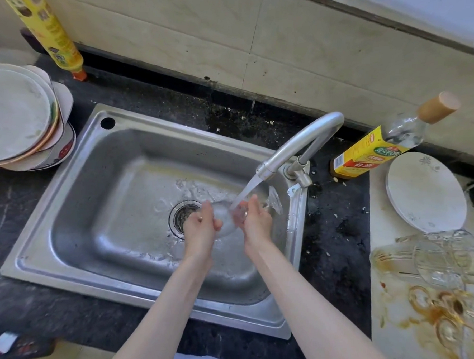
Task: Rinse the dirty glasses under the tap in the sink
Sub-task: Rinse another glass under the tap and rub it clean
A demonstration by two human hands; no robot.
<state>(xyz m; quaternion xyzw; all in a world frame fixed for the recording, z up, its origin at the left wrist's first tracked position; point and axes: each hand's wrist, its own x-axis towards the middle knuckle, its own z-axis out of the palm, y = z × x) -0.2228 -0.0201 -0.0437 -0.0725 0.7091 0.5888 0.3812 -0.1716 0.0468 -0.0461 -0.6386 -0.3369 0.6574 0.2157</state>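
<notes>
Left hand [200, 227], right hand [255, 221] both grip one glass [225, 218] under one tap [298, 144]; one sink [73, 187].

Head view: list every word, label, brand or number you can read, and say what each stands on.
None can be read for certain.
Bottle with the wooden cap: yellow, green and red label with printed characters, too blurred to read.
Tall yellow package: print and pictures, too blurred.
Bowl under the stacked plates: red marks, unreadable.
</notes>
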